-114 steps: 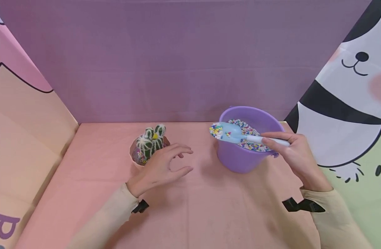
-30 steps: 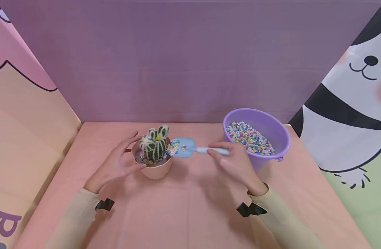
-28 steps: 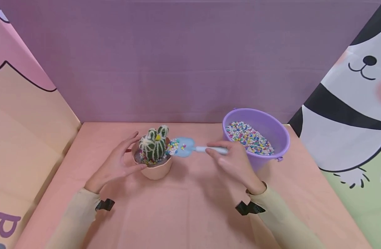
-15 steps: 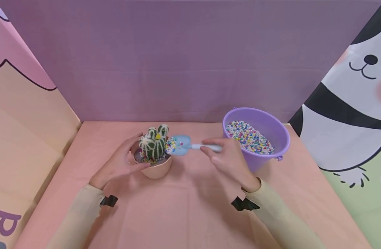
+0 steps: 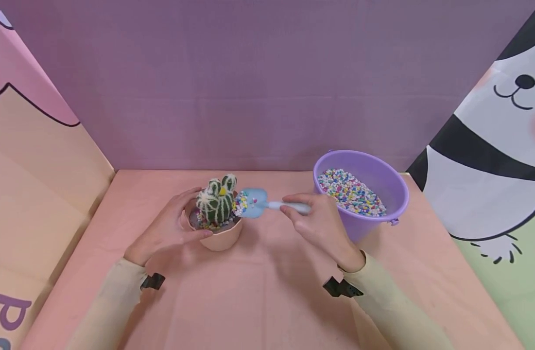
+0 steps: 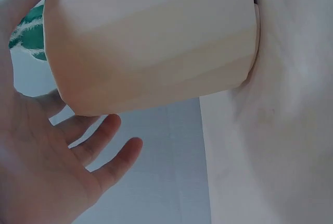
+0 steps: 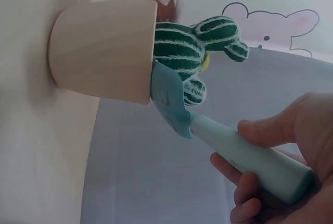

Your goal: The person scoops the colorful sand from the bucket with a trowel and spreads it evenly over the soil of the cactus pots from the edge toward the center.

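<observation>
A green toy cactus [image 5: 215,209] with white fuzzy stripes stands in a peach flowerpot [image 5: 221,240], which has colourful beads around the plant. My left hand [image 5: 164,231] holds the pot's left side, thumb at the front rim and fingers around the back. My right hand [image 5: 321,223] grips the pale handle of a light blue trowel [image 5: 255,203]. Small coloured beads are gathered at the trowel's tip, which lies over the pot's right rim beside the cactus. In the right wrist view the trowel's blade [image 7: 170,99] meets the rim and slants toward the plant.
A purple bucket [image 5: 352,227] partly filled with multicoloured beads [image 5: 350,192] stands right of the pot, just behind my right hand. The pink tabletop [image 5: 232,301] is bounded by a purple back wall [image 5: 258,87] and printed side panels.
Earlier the loaded trowel was above the bucket; it has come left to the pot's rim. My left hand has moved to the pot's left side and closed in on it. Over the last half second little moves.
</observation>
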The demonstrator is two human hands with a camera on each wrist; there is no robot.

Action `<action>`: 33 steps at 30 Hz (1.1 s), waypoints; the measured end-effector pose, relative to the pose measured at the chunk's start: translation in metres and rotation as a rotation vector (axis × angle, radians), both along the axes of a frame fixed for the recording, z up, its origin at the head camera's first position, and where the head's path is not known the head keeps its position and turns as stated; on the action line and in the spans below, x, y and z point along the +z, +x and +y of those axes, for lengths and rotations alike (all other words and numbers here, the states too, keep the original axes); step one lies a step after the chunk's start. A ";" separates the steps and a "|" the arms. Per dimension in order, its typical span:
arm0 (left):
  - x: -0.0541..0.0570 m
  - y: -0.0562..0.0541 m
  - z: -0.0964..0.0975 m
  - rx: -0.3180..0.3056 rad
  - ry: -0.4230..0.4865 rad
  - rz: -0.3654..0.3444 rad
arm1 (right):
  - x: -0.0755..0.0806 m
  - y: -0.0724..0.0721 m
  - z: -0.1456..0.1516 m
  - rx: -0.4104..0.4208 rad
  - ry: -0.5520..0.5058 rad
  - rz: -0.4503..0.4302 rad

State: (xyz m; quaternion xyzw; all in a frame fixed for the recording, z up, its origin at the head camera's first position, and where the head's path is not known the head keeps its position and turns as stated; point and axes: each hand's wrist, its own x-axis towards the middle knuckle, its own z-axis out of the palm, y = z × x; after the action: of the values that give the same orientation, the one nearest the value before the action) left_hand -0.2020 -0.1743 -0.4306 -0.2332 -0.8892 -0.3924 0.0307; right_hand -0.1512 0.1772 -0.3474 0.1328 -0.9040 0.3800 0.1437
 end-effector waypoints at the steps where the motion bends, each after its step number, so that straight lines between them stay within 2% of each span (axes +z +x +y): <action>1: 0.000 0.001 0.000 0.009 -0.012 0.001 | 0.000 0.000 0.000 0.000 0.004 0.008; 15: 0.003 0.013 0.011 0.121 -0.126 0.072 | 0.002 0.002 -0.005 0.004 0.044 0.069; 22: 0.010 0.022 0.015 0.155 -0.178 0.056 | 0.004 0.001 -0.006 0.018 0.063 0.081; 26: 0.016 0.020 0.016 0.108 -0.199 0.041 | 0.004 0.001 -0.005 0.019 0.079 0.090; 30: 0.016 0.011 0.014 0.007 -0.136 0.001 | 0.004 0.002 -0.005 0.024 0.081 0.103; 33: 0.014 0.005 0.012 -0.042 -0.081 -0.020 | 0.004 0.003 -0.007 0.033 0.081 0.118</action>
State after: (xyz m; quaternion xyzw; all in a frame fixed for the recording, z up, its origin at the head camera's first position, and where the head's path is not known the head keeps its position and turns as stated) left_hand -0.1968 -0.1619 -0.4170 -0.2489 -0.8996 -0.3587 0.0040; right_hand -0.1483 0.1704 -0.3429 0.1756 -0.9064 0.3369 0.1850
